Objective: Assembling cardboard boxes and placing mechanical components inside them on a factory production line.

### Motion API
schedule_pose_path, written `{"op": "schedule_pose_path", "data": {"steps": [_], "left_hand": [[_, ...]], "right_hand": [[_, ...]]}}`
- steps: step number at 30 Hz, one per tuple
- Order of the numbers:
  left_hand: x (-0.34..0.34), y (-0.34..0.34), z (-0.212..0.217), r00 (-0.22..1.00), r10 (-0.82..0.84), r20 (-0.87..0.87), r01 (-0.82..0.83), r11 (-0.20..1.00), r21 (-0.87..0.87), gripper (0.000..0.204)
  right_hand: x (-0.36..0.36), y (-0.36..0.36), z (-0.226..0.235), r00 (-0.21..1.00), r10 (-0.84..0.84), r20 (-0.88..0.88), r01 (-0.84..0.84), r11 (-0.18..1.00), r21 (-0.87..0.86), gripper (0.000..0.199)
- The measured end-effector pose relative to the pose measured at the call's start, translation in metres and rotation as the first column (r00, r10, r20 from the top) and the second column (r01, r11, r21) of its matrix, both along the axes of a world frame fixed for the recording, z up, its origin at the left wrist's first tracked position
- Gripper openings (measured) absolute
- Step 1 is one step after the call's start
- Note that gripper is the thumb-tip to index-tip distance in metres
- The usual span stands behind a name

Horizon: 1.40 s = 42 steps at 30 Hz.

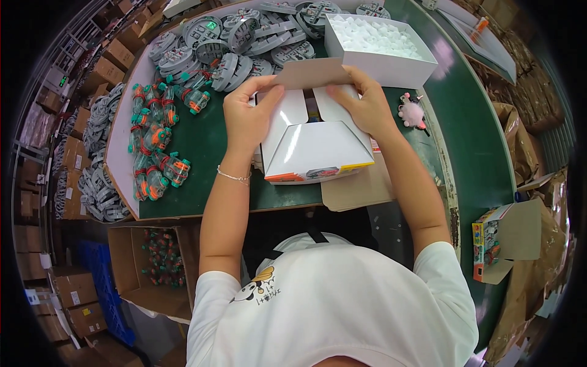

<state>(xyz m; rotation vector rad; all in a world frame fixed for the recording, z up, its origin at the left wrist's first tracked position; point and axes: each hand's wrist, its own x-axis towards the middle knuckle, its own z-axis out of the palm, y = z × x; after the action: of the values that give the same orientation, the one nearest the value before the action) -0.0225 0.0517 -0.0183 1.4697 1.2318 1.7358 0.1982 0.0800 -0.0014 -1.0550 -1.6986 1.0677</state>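
A white cardboard box [321, 147] with colourful printing on its near side sits in front of me on the green table. Its side and near flaps are folded inward, leaving a narrow gap in the middle, while the far flap [312, 73] stands up. My left hand [249, 116] grips the box at its far left corner, thumb on top beside the raised flap. At the far right corner my right hand [365, 105] grips it the same way, thumb pressed by the flap. What lies inside is mostly hidden.
Grey round plastic parts [241, 37] are heaped at the back. Clear, orange-and-green bottle-like toys [156, 122] lie at the left. A white carton [385, 67] of small white pieces stands back right, near a pink fluffy toy [412, 114]. An open printed box [489, 244] is at far right.
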Motion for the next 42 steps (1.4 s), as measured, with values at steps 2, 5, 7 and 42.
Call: {"op": "schedule_pose_path", "data": {"steps": [2, 5, 7, 42], "left_hand": [[-0.003, 0.004, 0.002, 0.998, -0.022, -0.054, 0.026, 0.998, 0.064, 0.026], [-0.009, 0.003, -0.001, 0.995, -0.101, -0.007, 0.101, 0.989, 0.107, 0.019], [-0.016, 0.001, -0.007, 0.961, -0.237, 0.14, 0.218, 0.966, 0.141, 0.018], [0.018, -0.068, 0.031, 0.364, -0.091, -0.927, -0.032, 0.993, -0.11, 0.137]], "right_hand": [[-0.001, 0.01, -0.006, 0.99, 0.052, -0.129, -0.056, 0.998, -0.023, 0.035], [0.005, 0.015, -0.015, 0.955, 0.163, -0.248, -0.163, 0.986, 0.022, 0.03], [0.01, 0.016, -0.018, 0.879, 0.336, -0.338, -0.306, 0.942, 0.139, 0.024], [-0.036, -0.025, -0.008, 0.78, -0.268, 0.566, -0.189, 0.76, 0.621, 0.03]]}}
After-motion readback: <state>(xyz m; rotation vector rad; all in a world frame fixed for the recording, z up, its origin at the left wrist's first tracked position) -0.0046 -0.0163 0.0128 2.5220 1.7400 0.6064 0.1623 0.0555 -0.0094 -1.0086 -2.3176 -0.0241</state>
